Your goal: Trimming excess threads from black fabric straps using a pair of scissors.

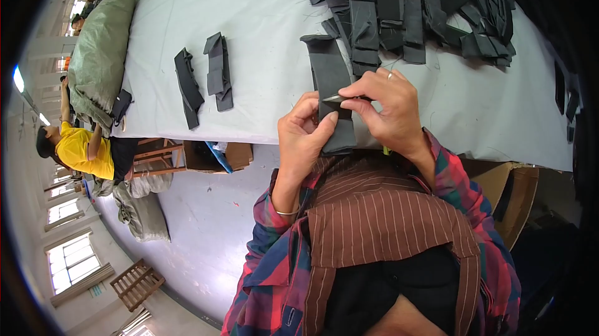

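Observation:
A long dark grey fabric strip (329,71) lies over the front edge of the pale table (262,80). My left hand (302,131) pinches its lower end from the left. My right hand (385,108), a ring on one finger, holds a small metal blade-like tool against the strip near its middle, the tip pointing left. Both hands meet at the table's edge, just above my striped apron and plaid sleeves.
A heap of dark fabric strips (405,5) covers the table's far right. Two folded dark pieces (218,71) lie to the left. A big green sack (100,55) rests at the table's left end. A person in yellow (78,149) sits below it. Cardboard boxes (218,155) stand under the table.

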Available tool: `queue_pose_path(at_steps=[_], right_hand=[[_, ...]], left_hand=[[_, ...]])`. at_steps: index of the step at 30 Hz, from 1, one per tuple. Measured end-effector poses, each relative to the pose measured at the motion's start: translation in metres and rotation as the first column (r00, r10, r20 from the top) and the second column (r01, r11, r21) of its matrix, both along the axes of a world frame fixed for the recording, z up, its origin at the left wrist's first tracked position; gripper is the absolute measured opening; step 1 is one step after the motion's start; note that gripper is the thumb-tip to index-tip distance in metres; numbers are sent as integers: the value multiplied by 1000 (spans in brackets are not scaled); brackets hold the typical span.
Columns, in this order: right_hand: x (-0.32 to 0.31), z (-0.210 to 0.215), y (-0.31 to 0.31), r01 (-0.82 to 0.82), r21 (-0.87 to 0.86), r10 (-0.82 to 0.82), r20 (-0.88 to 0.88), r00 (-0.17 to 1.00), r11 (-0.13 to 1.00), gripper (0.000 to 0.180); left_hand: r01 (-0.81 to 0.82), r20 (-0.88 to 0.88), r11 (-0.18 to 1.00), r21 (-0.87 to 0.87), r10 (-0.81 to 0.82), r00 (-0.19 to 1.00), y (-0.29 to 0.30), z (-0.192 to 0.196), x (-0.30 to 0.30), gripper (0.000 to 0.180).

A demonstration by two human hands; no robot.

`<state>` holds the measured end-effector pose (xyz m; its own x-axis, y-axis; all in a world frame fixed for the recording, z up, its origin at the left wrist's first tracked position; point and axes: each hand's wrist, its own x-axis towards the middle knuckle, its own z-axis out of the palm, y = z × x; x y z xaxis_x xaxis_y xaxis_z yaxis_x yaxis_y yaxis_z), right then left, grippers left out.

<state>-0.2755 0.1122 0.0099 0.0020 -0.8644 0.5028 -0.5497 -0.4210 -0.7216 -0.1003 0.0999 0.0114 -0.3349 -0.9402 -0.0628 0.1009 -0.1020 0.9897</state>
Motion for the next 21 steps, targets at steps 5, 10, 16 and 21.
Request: queue_pose_path(at_steps=[5,10,16,21], right_hand=[[-10,-7,-8,-142,261,-72,667,741,955,17],[-11,1,-5,-174,322,-74,632,772,931,20],[-14,-6,-7,-275,305,84,517,852,912,7],[-9,-9,-11,-109,297,-74,542,837,949,23]], left_hand=[[-16,48,992,-125,22,999,0,2,0,11],[-1,70,988,-157,12,997,2,2,-1,12],[192,432,862,-468,34,901,3,17,-1,20],[115,504,798,-591,255,825,-3,14,2,23]])
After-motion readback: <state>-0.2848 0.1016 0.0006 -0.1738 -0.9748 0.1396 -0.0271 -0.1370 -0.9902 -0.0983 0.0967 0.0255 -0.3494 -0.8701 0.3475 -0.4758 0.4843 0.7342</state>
